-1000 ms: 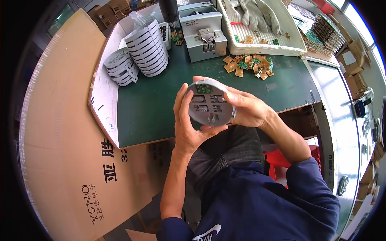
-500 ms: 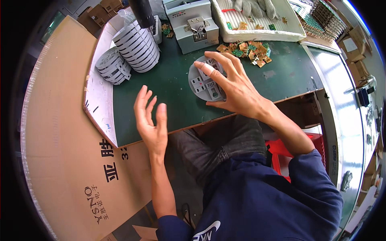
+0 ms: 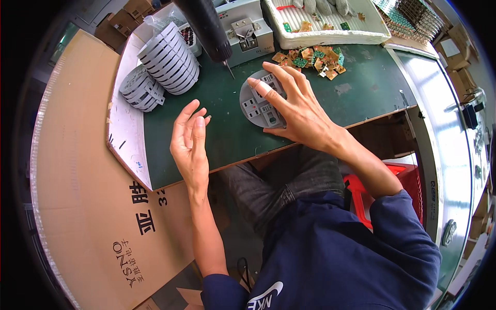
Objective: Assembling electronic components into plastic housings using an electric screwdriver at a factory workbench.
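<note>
A grey round plate point(image 3: 252, 116) with small raised, slotted blocks on it lies on the green bench top. My right hand point(image 3: 305, 111) spans its right side, fingers over the far part and thumb at the near edge, gripping it. White tape wraps one of those fingers. To the left of the plate, my left hand point(image 3: 191, 142) hangs over the bench edge, open, its fingers slightly curled and nothing in them. A black electric screwdriver point(image 3: 209, 31) hangs from above, its thin bit pointing down just beyond the plate.
Stacked grey round plates point(image 3: 170, 62) and a shorter pile point(image 3: 140, 89) stand at the back left. Behind the screwdriver is a grey metal machine point(image 3: 253, 39). Small circuit boards point(image 3: 315, 59) lie heaped before a white foam tray point(image 3: 330, 37) holding gloves.
The screwdriver reaches lower into view, and its bit now shows. My left hand has shifted slightly left and up. My right hand stays on the plate; the whole view has shifted a little.
</note>
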The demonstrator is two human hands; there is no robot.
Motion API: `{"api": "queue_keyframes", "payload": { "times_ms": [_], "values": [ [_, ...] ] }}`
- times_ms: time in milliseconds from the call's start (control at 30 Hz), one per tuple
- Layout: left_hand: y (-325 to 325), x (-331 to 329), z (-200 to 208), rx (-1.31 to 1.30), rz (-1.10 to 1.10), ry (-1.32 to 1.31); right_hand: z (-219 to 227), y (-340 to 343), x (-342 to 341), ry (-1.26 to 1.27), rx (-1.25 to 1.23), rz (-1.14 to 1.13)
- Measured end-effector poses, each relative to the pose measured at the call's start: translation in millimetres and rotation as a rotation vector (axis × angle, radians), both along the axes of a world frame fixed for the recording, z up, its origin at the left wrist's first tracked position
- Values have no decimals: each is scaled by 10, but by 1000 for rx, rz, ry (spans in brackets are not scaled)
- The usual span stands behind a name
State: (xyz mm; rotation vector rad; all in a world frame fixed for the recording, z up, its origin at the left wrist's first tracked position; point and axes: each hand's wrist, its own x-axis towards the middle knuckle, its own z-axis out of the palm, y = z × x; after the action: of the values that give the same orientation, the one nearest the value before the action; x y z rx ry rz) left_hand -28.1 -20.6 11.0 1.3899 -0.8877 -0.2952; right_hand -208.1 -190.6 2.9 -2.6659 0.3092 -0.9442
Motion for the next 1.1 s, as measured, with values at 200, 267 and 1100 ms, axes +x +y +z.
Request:
{"api": "queue_keyframes", "payload": {
  "times_ms": [200,267,1100],
  "values": [
    [-85,62,33,6,-21,-21,-16,-142,-156,6,-29,-73],
    [-17,254,60,8,22,-72,8,-292,-313,-23,-70,-140],
    [-1132,2282,1319,747,-100,-420,109,-972,-1039,54,105,-372]
  ]
}}
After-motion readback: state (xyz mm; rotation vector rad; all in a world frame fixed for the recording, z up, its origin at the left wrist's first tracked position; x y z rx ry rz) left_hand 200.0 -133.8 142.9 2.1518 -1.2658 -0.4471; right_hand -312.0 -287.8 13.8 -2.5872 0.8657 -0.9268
